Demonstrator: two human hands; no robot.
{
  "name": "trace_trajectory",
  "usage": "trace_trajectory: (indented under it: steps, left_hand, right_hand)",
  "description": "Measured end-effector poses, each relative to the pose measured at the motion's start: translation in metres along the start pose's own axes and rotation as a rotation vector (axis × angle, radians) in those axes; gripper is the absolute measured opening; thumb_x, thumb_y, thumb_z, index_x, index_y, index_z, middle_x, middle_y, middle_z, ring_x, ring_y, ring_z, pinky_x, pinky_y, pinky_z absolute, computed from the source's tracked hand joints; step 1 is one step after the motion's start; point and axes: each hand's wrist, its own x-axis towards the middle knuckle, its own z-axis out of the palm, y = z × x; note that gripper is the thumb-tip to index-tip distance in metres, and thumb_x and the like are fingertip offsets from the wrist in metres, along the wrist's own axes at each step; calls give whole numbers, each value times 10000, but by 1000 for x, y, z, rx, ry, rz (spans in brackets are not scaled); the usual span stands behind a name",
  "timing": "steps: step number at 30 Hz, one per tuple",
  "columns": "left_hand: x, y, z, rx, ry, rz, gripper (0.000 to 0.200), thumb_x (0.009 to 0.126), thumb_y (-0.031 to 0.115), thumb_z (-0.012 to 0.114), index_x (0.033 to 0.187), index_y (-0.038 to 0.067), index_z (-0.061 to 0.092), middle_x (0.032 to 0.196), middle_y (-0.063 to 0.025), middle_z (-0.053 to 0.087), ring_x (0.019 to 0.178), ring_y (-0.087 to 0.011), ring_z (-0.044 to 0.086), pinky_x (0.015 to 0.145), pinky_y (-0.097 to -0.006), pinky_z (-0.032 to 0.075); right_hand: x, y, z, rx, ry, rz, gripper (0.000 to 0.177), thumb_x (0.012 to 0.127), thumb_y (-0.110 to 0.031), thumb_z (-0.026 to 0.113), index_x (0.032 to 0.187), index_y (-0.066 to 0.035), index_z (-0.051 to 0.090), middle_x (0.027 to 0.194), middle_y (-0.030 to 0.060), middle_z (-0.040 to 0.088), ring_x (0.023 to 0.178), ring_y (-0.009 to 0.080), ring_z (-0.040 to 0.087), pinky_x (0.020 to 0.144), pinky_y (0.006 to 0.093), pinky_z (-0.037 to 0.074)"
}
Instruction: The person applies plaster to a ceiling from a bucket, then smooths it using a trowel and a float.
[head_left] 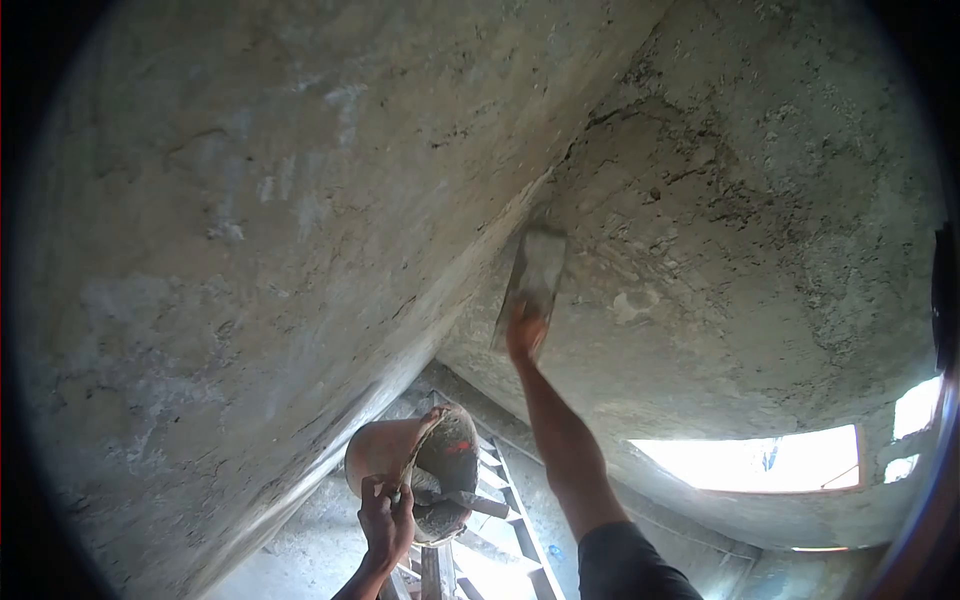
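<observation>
My left hand (385, 520) is closed on the rim of a tilted bucket (385, 450), whose inside is crusted with grey mortar. A tool with a flat grey end (482, 503) pokes out over the bucket's edge; its kind is hard to make out. Raised high, my right hand (527, 330) grips a plastering trowel (541, 262) with a long rectangular plate. The plate lies at the rough grey plaster of the right wall (690, 270), just beside the corner, and is slightly blurred. My fingers partly hide the trowel's handle.
A smooth plastered surface (250, 240) slopes across the left and meets the right wall in a corner. Below the bucket stands a ladder (520, 530) with light rungs. A bright window opening (750, 460) sits low on the right, with smaller openings beyond it.
</observation>
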Motion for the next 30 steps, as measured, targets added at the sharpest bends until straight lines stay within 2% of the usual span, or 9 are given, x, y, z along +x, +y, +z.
trace_trajectory:
  steps: [3, 7, 9, 13, 20, 23, 25, 27, 30]
  left_hand:
    - [1, 8, -4, 4, 26, -5, 150, 846, 131, 638, 880, -15, 635, 1005, -99, 555, 729, -297, 639, 647, -386, 500]
    - [-1, 5, -5, 36, 18, 17, 143, 843, 129, 637, 873, -11, 636, 1006, -101, 555, 718, -300, 636, 627, -393, 497]
    - [-1, 6, -5, -24, 8, 28, 128, 841, 121, 634, 864, -5, 632, 1002, -101, 554, 704, -293, 633, 607, -394, 493]
    - [1, 13, -2, -47, -20, -44, 126, 849, 120, 628, 877, -3, 620, 1000, -101, 560, 683, -286, 625, 588, -389, 485]
    - [0, 9, -1, -38, -69, -46, 171, 865, 148, 618, 910, -17, 625, 1044, -122, 540, 723, -310, 630, 614, -394, 487]
    - [0, 8, 1, -62, -60, -34, 183, 864, 154, 621, 908, -23, 627, 1046, -119, 540, 749, -312, 634, 634, -398, 490]
    - [-2, 7, 0, -31, -71, -78, 186, 858, 157, 628, 905, -23, 636, 1043, -112, 543, 762, -314, 633, 641, -400, 491]
    - [2, 8, 1, -24, -40, -31, 186, 852, 152, 628, 901, -27, 645, 1038, -106, 544, 768, -321, 630, 651, -410, 491]
    - [1, 11, -3, 11, -53, -73, 210, 850, 162, 625, 914, -37, 651, 1022, -125, 546, 774, -332, 625, 661, -423, 489]
  right_hand:
    - [-23, 0, -3, 67, 222, 24, 450, 895, -339, 522, 911, 105, 597, 792, 336, 588, 785, 491, 590, 669, 528, 438]
    - [42, -59, -42, 98, 480, -270, 492, 925, -357, 497, 1047, 114, 562, 828, 341, 591, 798, 499, 586, 665, 526, 445]
    - [76, -132, -95, 247, 351, -167, 517, 927, -360, 508, 1060, 139, 542, 831, 348, 595, 810, 486, 599, 657, 506, 458]
    - [141, -178, -106, 217, 490, -301, 487, 920, -352, 518, 964, 132, 549, 775, 329, 597, 765, 489, 596, 630, 512, 456]
    - [94, -62, -11, 62, 363, -180, 505, 900, -359, 529, 978, 139, 562, 812, 361, 592, 804, 509, 588, 670, 524, 478]
    - [42, -3, 15, 7, 69, -16, 531, 880, -391, 554, 1038, 116, 570, 849, 349, 604, 834, 488, 604, 706, 502, 487]
    - [3, 13, 7, -28, -31, 105, 486, 870, -371, 570, 1037, 86, 588, 866, 326, 616, 864, 482, 600, 725, 492, 484]
    - [-30, 48, 6, 189, 205, -187, 459, 849, -367, 599, 1017, 60, 608, 890, 307, 624, 895, 462, 601, 743, 484, 479]
    - [-73, 31, -83, 91, -26, 34, 420, 825, -365, 637, 990, 22, 631, 852, 268, 642, 839, 436, 622, 712, 472, 487]
